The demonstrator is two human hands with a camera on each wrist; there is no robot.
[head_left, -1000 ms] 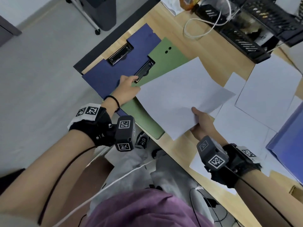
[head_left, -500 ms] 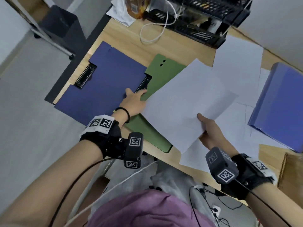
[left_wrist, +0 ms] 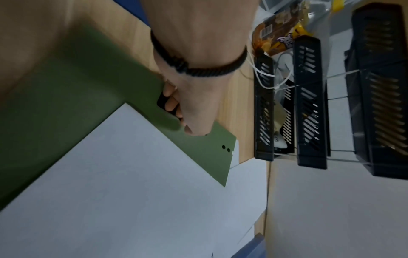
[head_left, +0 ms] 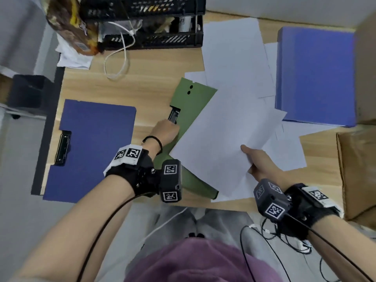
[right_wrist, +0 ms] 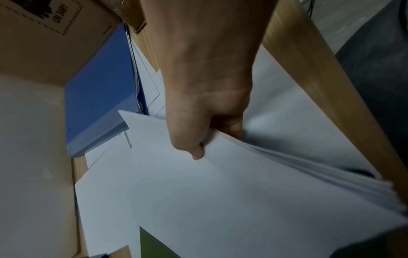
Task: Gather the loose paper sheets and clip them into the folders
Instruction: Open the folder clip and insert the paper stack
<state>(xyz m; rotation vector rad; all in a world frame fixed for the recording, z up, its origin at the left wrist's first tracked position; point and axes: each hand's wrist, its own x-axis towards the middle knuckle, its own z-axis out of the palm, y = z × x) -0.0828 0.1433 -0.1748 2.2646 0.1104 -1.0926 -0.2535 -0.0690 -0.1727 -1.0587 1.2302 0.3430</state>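
A green clipboard folder (head_left: 191, 102) lies tilted at the middle of the desk. My left hand (head_left: 165, 130) grips its black clip (head_left: 174, 117), fingers curled over the clip (left_wrist: 167, 103) in the left wrist view. My right hand (head_left: 255, 157) pinches a stack of white sheets (head_left: 227, 139) by its near edge, thumb on top (right_wrist: 196, 151); the stack lies across the green folder's right half. A dark blue clipboard folder (head_left: 91, 147) with its own clip (head_left: 63, 147) lies apart at the left. More loose sheets (head_left: 234, 55) lie at the back and right.
A lighter blue folder (head_left: 315, 74) lies at the right, cardboard boxes (head_left: 358, 174) beside it. Black tray racks (head_left: 150, 21), a snack bag (head_left: 71, 25) and a white cable (head_left: 120, 60) stand at the back. The desk's near edge (head_left: 230, 206) runs just below the held stack.
The green folder has come out from under the dark blue one and now lies apart, to its right. My left hand stays on its clip; my right keeps the paper stack over it.
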